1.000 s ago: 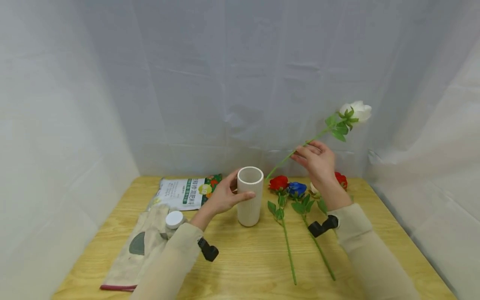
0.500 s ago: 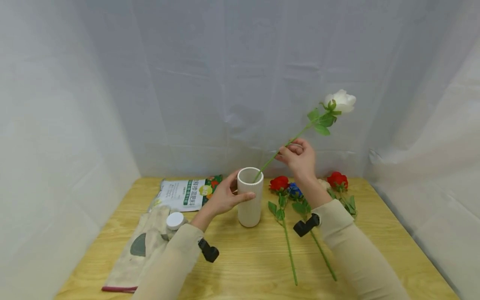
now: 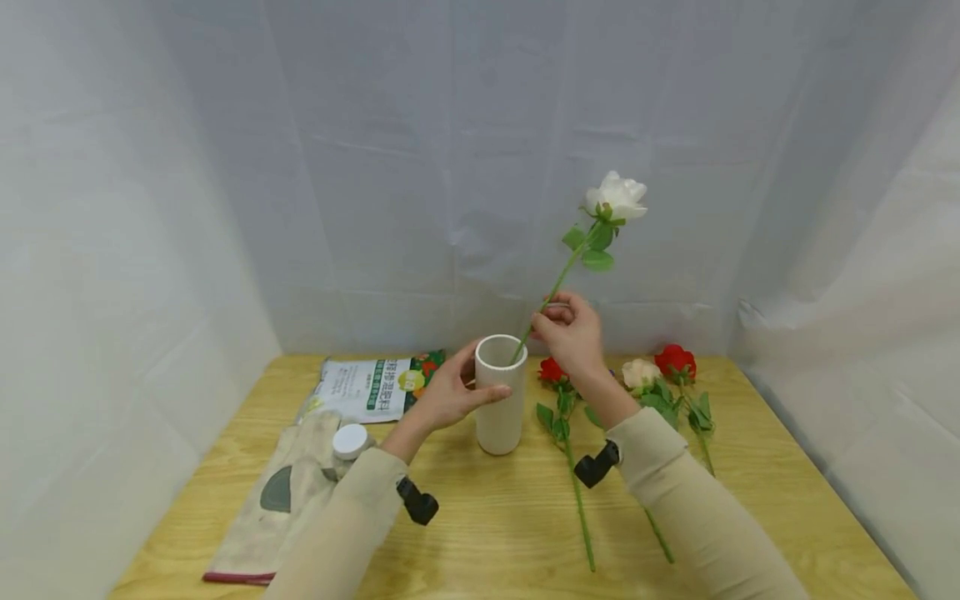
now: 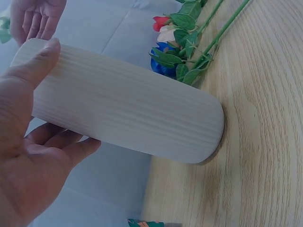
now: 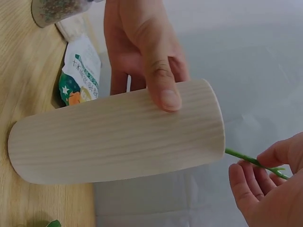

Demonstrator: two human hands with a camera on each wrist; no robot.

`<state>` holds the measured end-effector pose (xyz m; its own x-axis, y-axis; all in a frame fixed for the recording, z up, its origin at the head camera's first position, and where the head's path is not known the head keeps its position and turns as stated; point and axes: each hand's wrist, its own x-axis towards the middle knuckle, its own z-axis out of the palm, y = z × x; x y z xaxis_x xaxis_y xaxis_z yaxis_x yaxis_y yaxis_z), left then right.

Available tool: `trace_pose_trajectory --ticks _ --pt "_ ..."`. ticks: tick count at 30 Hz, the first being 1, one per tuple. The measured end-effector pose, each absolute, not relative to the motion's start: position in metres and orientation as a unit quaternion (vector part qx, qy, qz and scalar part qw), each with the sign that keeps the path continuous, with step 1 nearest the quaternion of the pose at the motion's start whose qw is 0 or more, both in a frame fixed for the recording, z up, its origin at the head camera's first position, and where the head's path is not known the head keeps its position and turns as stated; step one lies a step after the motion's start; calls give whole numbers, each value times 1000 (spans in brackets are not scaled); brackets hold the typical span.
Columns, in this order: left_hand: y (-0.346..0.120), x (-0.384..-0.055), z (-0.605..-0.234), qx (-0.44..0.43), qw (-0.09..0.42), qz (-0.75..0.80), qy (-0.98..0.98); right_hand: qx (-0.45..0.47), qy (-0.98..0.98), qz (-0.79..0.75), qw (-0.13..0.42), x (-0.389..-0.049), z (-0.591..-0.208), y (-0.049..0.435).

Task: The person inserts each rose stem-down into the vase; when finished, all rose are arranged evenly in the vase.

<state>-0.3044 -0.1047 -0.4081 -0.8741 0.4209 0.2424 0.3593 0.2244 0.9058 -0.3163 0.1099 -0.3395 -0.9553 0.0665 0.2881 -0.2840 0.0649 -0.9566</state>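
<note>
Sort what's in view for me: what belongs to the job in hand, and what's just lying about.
Job in hand:
vase, held by the left hand
white rose, pinched by the right hand, stem end inside the vase
other roses, unheld, probably part of it too

Just lying about, it seems:
printed bag
gloves
white-lidded jar

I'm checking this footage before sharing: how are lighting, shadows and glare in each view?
Head: soft light, backdrop greyer at centre than left; left wrist: bluish tint, small shadow where the vase meets the table; right wrist: no harsh glare on vase or left hand.
</note>
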Motion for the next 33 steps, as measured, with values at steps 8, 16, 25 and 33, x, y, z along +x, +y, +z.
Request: trace_pose_trajectory --ticks 8,16,25,33 --pt "-105 -307 -409 252 28 571 781 87 -791 587 147 -313 -346 102" --pt "-106 -307 -409 250 32 572 781 120 -812 545 170 -310 -351 95" --pt "-105 -308 -411 249 33 574 779 127 -831 518 160 -306 -355 93" --pt "-105 -307 -411 245 30 569 784 139 -839 505 150 -306 -358 94"
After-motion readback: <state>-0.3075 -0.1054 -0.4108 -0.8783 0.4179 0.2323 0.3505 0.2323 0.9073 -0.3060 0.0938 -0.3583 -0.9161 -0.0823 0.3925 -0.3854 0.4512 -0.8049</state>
